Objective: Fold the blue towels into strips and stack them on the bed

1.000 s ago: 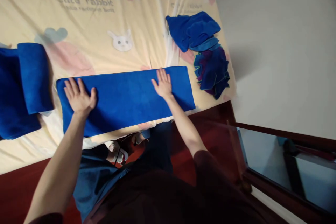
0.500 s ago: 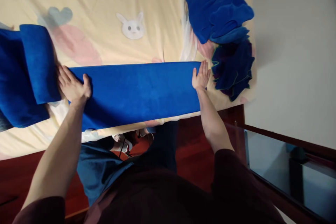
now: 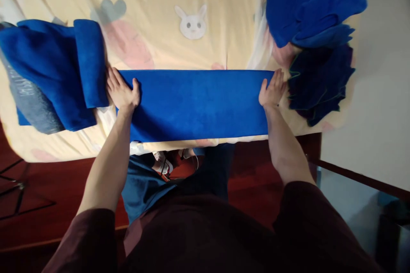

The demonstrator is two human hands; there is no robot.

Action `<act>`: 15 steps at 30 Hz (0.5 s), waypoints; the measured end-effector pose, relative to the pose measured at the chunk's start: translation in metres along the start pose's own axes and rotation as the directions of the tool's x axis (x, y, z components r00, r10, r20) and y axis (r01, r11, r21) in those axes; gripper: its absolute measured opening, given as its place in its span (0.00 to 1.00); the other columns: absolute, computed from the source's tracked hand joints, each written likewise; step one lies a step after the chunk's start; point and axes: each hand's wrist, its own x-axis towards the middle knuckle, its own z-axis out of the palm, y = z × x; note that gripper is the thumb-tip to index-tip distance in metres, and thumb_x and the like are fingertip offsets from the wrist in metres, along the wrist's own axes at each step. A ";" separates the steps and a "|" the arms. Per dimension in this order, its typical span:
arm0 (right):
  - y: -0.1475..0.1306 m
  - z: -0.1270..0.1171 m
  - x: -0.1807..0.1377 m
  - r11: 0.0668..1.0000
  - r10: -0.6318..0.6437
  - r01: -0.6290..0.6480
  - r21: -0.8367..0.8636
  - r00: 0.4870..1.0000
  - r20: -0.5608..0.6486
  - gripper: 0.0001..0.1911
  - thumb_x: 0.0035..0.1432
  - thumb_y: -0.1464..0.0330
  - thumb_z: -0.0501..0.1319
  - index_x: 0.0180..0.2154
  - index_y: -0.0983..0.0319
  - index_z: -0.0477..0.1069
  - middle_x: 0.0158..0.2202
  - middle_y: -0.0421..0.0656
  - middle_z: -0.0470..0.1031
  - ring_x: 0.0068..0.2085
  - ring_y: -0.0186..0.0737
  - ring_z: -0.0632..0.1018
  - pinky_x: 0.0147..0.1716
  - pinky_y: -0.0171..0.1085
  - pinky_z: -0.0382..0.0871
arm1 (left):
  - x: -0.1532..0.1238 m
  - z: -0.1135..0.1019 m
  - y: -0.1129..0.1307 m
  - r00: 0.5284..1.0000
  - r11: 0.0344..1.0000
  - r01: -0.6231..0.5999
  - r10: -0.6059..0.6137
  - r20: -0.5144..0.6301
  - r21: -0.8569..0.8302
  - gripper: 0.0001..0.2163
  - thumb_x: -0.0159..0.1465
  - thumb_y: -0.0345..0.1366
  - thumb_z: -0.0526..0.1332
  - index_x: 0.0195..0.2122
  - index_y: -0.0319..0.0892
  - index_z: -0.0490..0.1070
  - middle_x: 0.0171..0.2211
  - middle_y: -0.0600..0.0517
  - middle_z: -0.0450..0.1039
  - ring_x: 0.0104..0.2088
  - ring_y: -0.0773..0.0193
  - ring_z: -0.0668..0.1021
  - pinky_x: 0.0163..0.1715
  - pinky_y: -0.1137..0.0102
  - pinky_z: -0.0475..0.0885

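A long blue towel (image 3: pixel 198 104), folded into a band, lies across the near edge of a bed with a cream sheet (image 3: pixel 166 42). My left hand (image 3: pixel 122 90) rests flat on the towel's left end, fingers stretched out. At the towel's right end lies my right hand (image 3: pixel 272 89), fingers extended along the edge and the thumb on the cloth. Whether either hand pinches the cloth cannot be made out.
Folded blue towels (image 3: pixel 60 68) are stacked on the left of the bed, over a grey cloth (image 3: pixel 30 102). A loose heap of blue and dark towels (image 3: pixel 315 38) sits at the right corner. Dark red floor (image 3: pixel 48 192) runs below the bed; a white wall (image 3: pixel 381 94) stands to the right.
Both hands slid outward from the towel's middle to its two ends. The view shifted, so the bed and towels now sit further right in the picture.
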 end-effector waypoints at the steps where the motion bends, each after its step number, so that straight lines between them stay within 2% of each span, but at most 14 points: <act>1: -0.002 -0.003 -0.001 1.000 0.011 -0.010 -0.022 1.000 0.015 0.33 0.75 0.62 0.36 0.73 0.73 0.41 0.74 0.62 0.44 0.75 0.45 0.47 0.70 0.57 0.45 | 0.000 -0.001 -0.002 1.000 1.000 -0.007 0.008 0.009 -0.030 0.37 0.72 0.51 0.50 0.72 0.26 0.45 0.75 0.40 0.39 0.74 0.51 0.39 0.72 0.46 0.39; 4: -0.016 -0.019 -0.005 0.995 0.024 -0.018 -0.101 0.998 0.055 0.32 0.74 0.66 0.35 0.72 0.78 0.41 0.73 0.66 0.41 0.75 0.49 0.46 0.69 0.58 0.42 | 0.001 -0.007 -0.002 0.996 0.992 -0.083 0.086 0.024 -0.099 0.36 0.72 0.49 0.51 0.72 0.26 0.44 0.75 0.38 0.34 0.74 0.52 0.33 0.71 0.44 0.34; 6: -0.037 -0.036 -0.011 0.989 -0.035 0.046 -0.140 0.996 0.080 0.31 0.73 0.68 0.36 0.70 0.82 0.43 0.73 0.70 0.35 0.75 0.53 0.43 0.68 0.62 0.40 | -0.002 -0.012 0.010 0.980 0.977 -0.188 0.193 0.048 -0.100 0.36 0.72 0.47 0.52 0.71 0.22 0.43 0.75 0.36 0.32 0.74 0.51 0.32 0.71 0.44 0.31; 9: -0.090 -0.059 -0.039 0.970 -0.222 0.228 -0.085 0.972 0.073 0.32 0.72 0.69 0.39 0.68 0.87 0.46 0.72 0.72 0.28 0.74 0.60 0.40 0.66 0.64 0.37 | -0.023 -0.007 0.052 0.896 0.903 -0.411 0.425 0.128 -0.122 0.32 0.73 0.45 0.50 0.70 0.24 0.49 0.75 0.38 0.36 0.74 0.52 0.37 0.71 0.47 0.34; 11: -0.136 -0.065 -0.076 0.941 -0.337 0.336 0.037 0.941 0.026 0.33 0.73 0.67 0.41 0.69 0.83 0.45 0.73 0.67 0.29 0.74 0.61 0.38 0.67 0.64 0.33 | -0.051 0.008 0.087 0.816 0.830 -0.526 0.554 0.166 -0.187 0.29 0.73 0.43 0.47 0.70 0.29 0.53 0.74 0.40 0.43 0.74 0.54 0.42 0.72 0.50 0.38; 12: -0.158 -0.063 -0.099 0.927 -0.364 0.360 0.108 0.931 0.022 0.32 0.72 0.66 0.43 0.71 0.78 0.45 0.75 0.61 0.30 0.75 0.59 0.37 0.69 0.63 0.31 | -0.070 0.018 0.104 0.784 0.800 -0.557 0.595 0.177 -0.224 0.29 0.73 0.43 0.46 0.70 0.31 0.53 0.74 0.41 0.46 0.74 0.54 0.43 0.72 0.49 0.40; 13: -0.179 -0.060 -0.123 0.900 -0.407 0.393 0.189 0.912 0.046 0.33 0.72 0.65 0.45 0.72 0.73 0.45 0.75 0.55 0.31 0.75 0.57 0.36 0.70 0.62 0.29 | -0.089 0.029 0.117 0.760 0.778 -0.574 0.622 0.188 -0.256 0.28 0.73 0.42 0.46 0.70 0.31 0.54 0.73 0.41 0.47 0.74 0.54 0.44 0.72 0.49 0.41; 15: -0.211 -0.047 -0.170 0.848 -0.465 0.410 0.336 0.880 0.100 0.34 0.71 0.65 0.47 0.73 0.68 0.43 0.76 0.48 0.34 0.75 0.53 0.35 0.72 0.60 0.29 | -0.126 0.050 0.133 0.747 0.770 -0.562 0.630 0.215 -0.302 0.29 0.71 0.39 0.45 0.71 0.31 0.53 0.73 0.40 0.49 0.74 0.54 0.46 0.72 0.50 0.42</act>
